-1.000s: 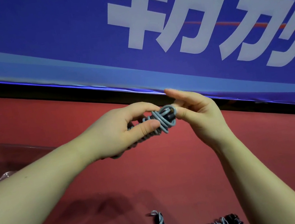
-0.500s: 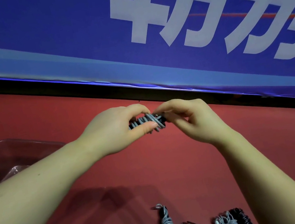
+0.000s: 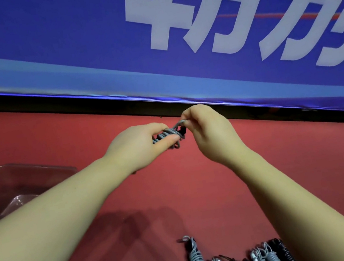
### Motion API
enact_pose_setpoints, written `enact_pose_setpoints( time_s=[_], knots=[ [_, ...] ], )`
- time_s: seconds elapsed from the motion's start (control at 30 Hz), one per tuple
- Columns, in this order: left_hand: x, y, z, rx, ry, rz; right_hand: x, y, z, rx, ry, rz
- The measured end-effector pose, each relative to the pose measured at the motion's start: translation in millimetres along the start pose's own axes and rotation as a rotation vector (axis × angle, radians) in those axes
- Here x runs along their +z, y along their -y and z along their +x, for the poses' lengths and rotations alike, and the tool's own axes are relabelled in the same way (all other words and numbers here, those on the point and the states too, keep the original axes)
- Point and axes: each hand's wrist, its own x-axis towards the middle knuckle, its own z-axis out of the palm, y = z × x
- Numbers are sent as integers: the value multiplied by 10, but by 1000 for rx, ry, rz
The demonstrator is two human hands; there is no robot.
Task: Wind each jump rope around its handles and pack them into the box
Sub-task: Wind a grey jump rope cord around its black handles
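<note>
Winding seems near its end: at centre the left hand (image 3: pixel 137 145) grips the grey jump rope (image 3: pixel 168 134) while the right hand (image 3: pixel 207 128) pinches its loose loop. Next, probably, comes tucking that end, then packing it in the clear box (image 3: pixel 35 166) at 9 o'clock.

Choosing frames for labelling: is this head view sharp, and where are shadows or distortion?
Head view: the held grey jump rope looks slightly soft; arm shadows fall on the red floor; the blue banner edge bows, seemingly from the wide-angle lens.
</note>
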Motion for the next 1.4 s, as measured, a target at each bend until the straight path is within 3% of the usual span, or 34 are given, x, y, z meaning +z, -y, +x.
enact_pose_setpoints(
  time_s=[0.27, 0.47, 0.67, 0.87, 1.03, 1.2, 1.4],
  knots=[
    [-98, -16, 33, -50, -66, 55, 82, 81, 72, -24, -21, 146],
    [-172, 257, -54, -96, 77, -88, 178, 54, 224, -113, 318, 218],
    [-554, 787, -429, -230, 259, -288, 503, 387, 526, -157, 447, 263],
    [-998, 1510, -727, -350, 121, 22, 1204, 1067, 851, -205, 502, 325],
    [-1173, 2313, -893, -418, 116, 266, 2005, 1542, 1006, -306, 579, 234],
    [-1022, 3071, -888, -396, 165, 327, 2680, 1719, 1109, -83, 718, 306],
    [-557, 3917, -500, -358, 293, 440, 3722, 1612, 1153, 156, 744, 287]
  ],
)
